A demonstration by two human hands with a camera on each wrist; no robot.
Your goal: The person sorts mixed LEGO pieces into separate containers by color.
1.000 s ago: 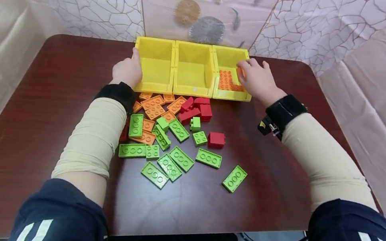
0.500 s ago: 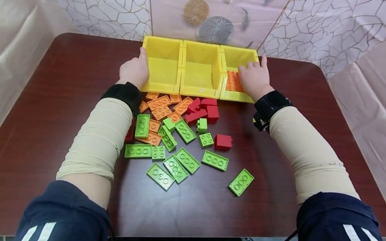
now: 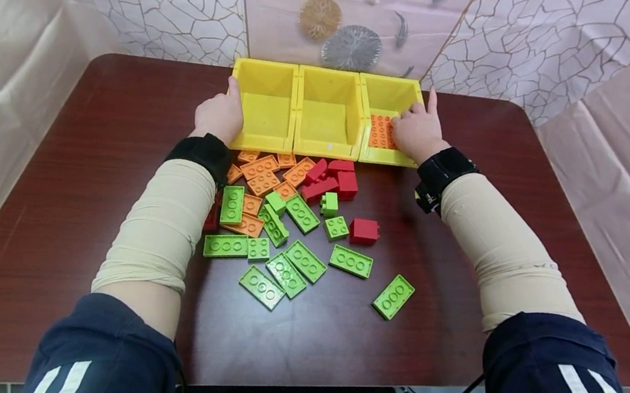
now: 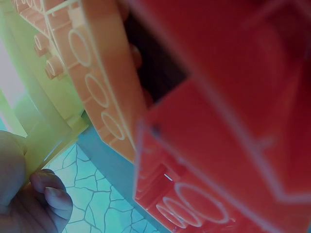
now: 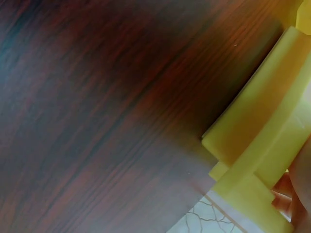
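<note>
A yellow bin (image 3: 327, 106) of three compartments stands at the back of the table. My left hand (image 3: 219, 118) grips its left side wall, with thumb and fingers on either side of the bin wall (image 4: 48, 145) in the left wrist view. My right hand (image 3: 418, 131) reaches down into the right compartment, its outermost finger sticking up by the bin's right wall. Orange bricks (image 3: 380, 132) lie studs up in that compartment, right beside this hand. Its fingertips are hidden, and I cannot tell whether they hold a brick.
In front of the bin lie loose orange bricks (image 3: 262, 183), red bricks (image 3: 320, 189) and green bricks (image 3: 286, 275). A lone red brick (image 3: 364, 231) and a green brick (image 3: 393, 297) lie farther right. Patterned cloth (image 3: 323, 18) hangs behind the table (image 3: 107, 137).
My right hand, with an orange brick at its fingertips one second ago, has gone down into the right compartment. The head view has shifted slightly. My left hand stays on the bin.
</note>
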